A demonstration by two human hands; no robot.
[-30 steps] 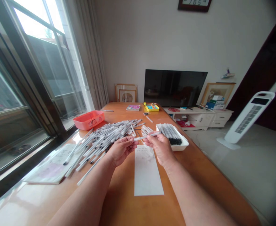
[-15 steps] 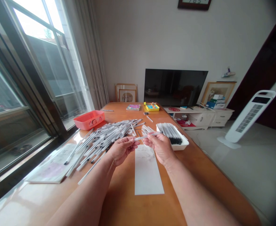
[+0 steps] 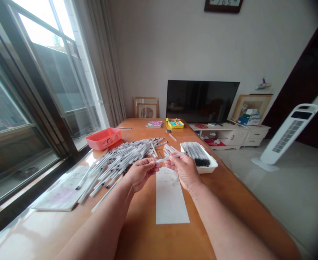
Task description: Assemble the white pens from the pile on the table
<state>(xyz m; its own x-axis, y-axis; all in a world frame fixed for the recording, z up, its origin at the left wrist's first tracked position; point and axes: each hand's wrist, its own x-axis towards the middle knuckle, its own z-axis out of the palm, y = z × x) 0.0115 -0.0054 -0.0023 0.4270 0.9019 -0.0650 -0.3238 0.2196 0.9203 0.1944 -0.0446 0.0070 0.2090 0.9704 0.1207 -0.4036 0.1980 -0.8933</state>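
Observation:
My left hand (image 3: 141, 173) and my right hand (image 3: 183, 169) are raised over the wooden table (image 3: 148, 238), fingertips close together. Both pinch one clear pen (image 3: 171, 156), which slants up to the right; the left fingers close on its near end, the right fingers grip its middle. A big heap of similar pens (image 3: 121, 159) lies left of my hands. A white tray (image 3: 211, 167) holding a neat row of pens with black ends sits just right of my right hand. A white paper strip (image 3: 171, 202) lies under my hands.
A red plastic basket (image 3: 103, 138) stands at the table's left side by the window. Papers (image 3: 64, 189) lie at the near left. A yellow box (image 3: 175, 124) and a small book (image 3: 153, 124) are at the far end. A white tower fan (image 3: 286, 135) stands on the floor.
Hardly anything differs: both hands stay pinched on the pen at the same spot, and the view has shifted very slightly.

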